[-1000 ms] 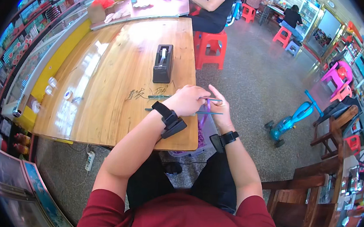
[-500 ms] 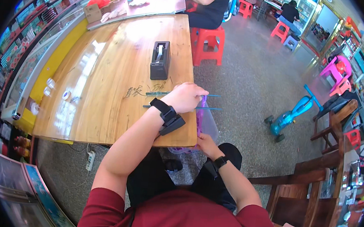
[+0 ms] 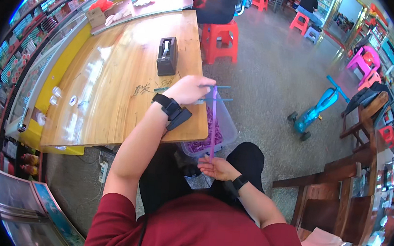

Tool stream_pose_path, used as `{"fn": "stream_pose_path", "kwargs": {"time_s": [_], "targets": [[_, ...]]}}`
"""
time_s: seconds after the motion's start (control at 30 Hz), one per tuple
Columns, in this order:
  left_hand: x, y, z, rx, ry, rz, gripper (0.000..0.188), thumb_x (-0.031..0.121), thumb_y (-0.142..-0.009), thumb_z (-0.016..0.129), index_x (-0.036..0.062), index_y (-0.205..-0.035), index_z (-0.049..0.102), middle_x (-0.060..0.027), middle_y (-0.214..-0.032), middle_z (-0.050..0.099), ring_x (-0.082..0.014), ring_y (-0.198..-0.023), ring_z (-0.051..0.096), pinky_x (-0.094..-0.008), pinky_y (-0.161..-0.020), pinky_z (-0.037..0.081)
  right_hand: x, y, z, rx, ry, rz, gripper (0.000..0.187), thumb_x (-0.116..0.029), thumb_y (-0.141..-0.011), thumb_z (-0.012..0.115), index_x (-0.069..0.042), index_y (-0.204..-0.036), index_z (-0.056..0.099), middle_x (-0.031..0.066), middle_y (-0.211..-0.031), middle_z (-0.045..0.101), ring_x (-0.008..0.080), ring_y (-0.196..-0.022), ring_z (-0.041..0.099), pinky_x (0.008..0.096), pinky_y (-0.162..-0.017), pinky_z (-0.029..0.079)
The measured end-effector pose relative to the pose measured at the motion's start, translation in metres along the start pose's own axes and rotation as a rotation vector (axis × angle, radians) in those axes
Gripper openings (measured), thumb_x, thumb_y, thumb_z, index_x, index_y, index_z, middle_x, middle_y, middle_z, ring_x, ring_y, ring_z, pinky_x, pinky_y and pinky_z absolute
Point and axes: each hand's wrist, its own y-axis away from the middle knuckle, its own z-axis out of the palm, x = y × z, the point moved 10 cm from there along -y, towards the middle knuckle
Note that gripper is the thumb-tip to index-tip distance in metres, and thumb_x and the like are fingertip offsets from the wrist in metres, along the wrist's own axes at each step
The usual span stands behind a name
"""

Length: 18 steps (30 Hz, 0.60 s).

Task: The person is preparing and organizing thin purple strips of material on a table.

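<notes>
A narrow purple ribbon point(image 3: 213, 124) runs taut from my left hand down to my right hand, past the table's right edge. My left hand point(image 3: 191, 89) is closed on its upper end, beside two thin blue-green rods point(image 3: 223, 99) that stick out over the edge. Palm up above my lap, my right hand point(image 3: 219, 168) has its fingers curled, with the ribbon's lower end held at the fingertips. Below the ribbon, a clear plastic bin point(image 3: 229, 134) holds a heap of purple pieces point(image 3: 198, 145). The rods' inner ends are partly hidden under my left hand.
On the wooden table point(image 3: 111, 82) stand a black tape dispenser point(image 3: 167, 57) and small white rolls point(image 3: 73, 100). A person point(image 3: 219, 5) sits at the far table, near a red stool point(image 3: 220, 43). A blue scooter point(image 3: 318, 108) and wooden chair point(image 3: 335, 205) are on the right.
My right hand has moved down and toward me from the table edge, turning palm up, and the ribbon now stretches between both hands. The view has shifted, exposing more of the bin.
</notes>
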Motion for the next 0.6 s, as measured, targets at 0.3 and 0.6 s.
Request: {"fn": "stream_pose_path", "kwargs": {"time_s": [0.3, 0.6], "targets": [[0.101, 0.118, 0.030, 0.053, 0.026, 0.384, 0.028, 0.011, -0.091, 0.060, 0.0027, -0.118, 0.063, -0.0145, -0.109, 0.067, -0.0262, -0.103, 0.065, -0.0343, -0.086, 0.051, -0.002, 0.037, 0.003, 0.087, 0.168, -0.061, 0.040, -0.035, -0.098, 0.055, -0.002, -0.120, 0.054, 0.0175, -0.102, 0.068, 0.0239, -0.085, 0.068, 0.0342, -0.077, 0.058], [-0.036, 0.161, 0.159, -0.140, 0.422, -0.163, 0.022, 0.010, -0.092, 0.062, 0.0003, -0.112, 0.064, -0.0075, -0.097, 0.068, -0.0134, -0.084, 0.065, -0.0279, -0.073, 0.053, 0.010, 0.067, 0.048, -0.035, 0.305, 0.032, 0.038, -0.033, -0.099, 0.051, -0.003, -0.121, 0.057, 0.0156, -0.100, 0.069, 0.0221, -0.081, 0.069, 0.0317, -0.073, 0.058]]}}
